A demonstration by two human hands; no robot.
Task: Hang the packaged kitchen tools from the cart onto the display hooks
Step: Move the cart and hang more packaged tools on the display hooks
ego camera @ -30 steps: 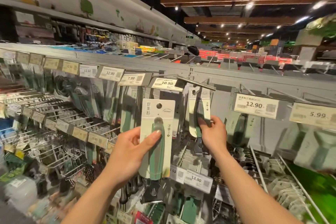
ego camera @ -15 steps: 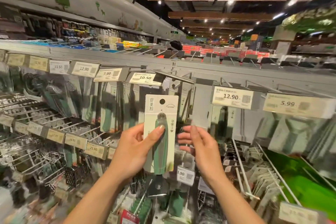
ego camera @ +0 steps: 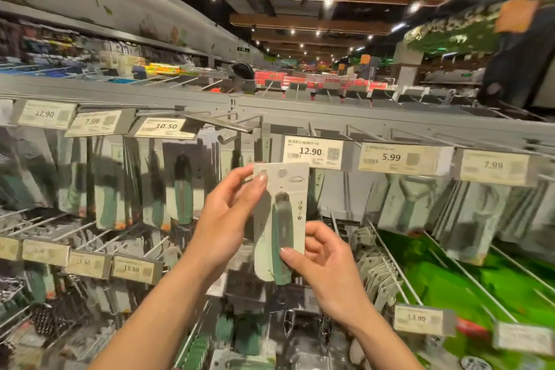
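Packaged tool [ego camera: 282,219], green handle on a white card, held upright in front of the display rack, just below and left of the 12.90 price tag [ego camera: 313,152]. Card's top right corner overlaps the tag's bottom edge in view. The hang hole near the card top has no hook visibly through it.

Left hand [ego camera: 228,219] grasps the card's top left corner, thumb on the front. Right hand [ego camera: 327,264] grasps the lower end, thumb pressed on the green handle, fingers behind the card.

A bare metal hook [ego camera: 222,125] sticks out up and left of the tag. Similar green-handled packs [ego camera: 180,186] hang left of the tag; peelers [ego camera: 411,204] hang right of it, under a 5.99 tag [ego camera: 393,158]. Edges are blurred.
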